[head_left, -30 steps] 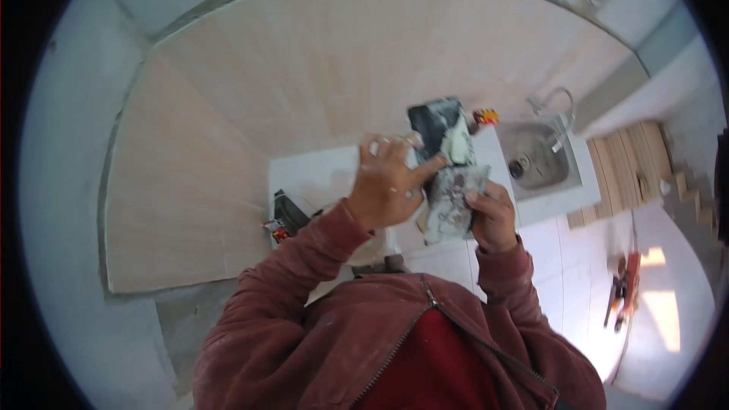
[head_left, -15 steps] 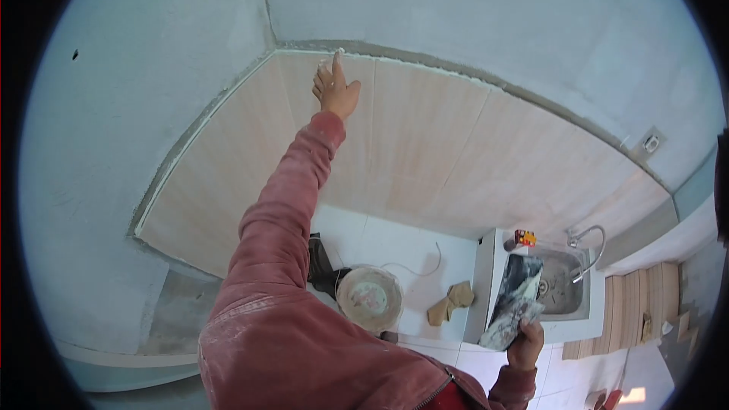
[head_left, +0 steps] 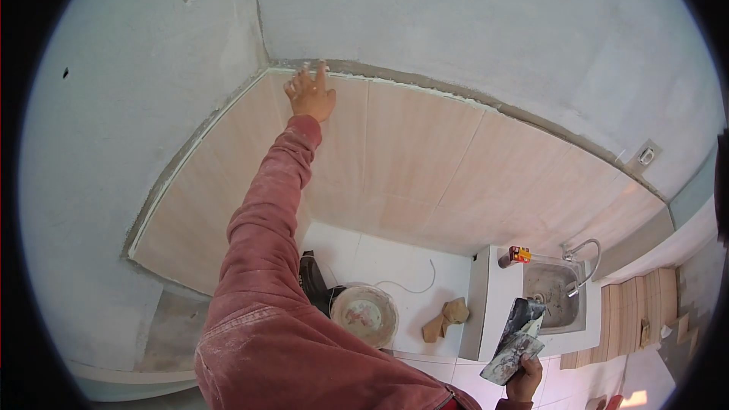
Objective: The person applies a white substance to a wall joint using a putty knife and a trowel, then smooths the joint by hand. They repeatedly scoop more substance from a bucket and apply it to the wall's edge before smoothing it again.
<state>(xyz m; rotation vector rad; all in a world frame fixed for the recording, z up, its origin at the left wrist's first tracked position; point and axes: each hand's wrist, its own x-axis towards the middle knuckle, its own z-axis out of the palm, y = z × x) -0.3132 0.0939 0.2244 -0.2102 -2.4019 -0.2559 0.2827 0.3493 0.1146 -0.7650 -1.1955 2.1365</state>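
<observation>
My left hand (head_left: 311, 97) reaches up to the top edge of the wall tiles (head_left: 410, 148), near the wall corner. Its fingers are spread, with white paste on the tips, and hold nothing. At the lower right, my right hand (head_left: 525, 380) grips a paste-smeared trowel (head_left: 507, 358). A dark, flat board or blade (head_left: 516, 317) with pale paste on it lies against the trowel. How the fingers hold the two is partly hidden. White paste runs along the tile edge, below a grey strip of rough wall.
A bucket (head_left: 364, 316) stands on the white surface below, beside a dark bag (head_left: 313, 277) and brown scraps (head_left: 445, 320). To the right are a sink (head_left: 554, 292), a faucet (head_left: 594, 262), a red-and-yellow box (head_left: 519, 255) and stacked tiles (head_left: 638, 311). A socket box (head_left: 646, 156) sits in the wall.
My left hand has moved left along the tile edge, towards the corner, and its fingers are more spread. My right hand and the trowel are lower in view. The view has shifted slightly.
</observation>
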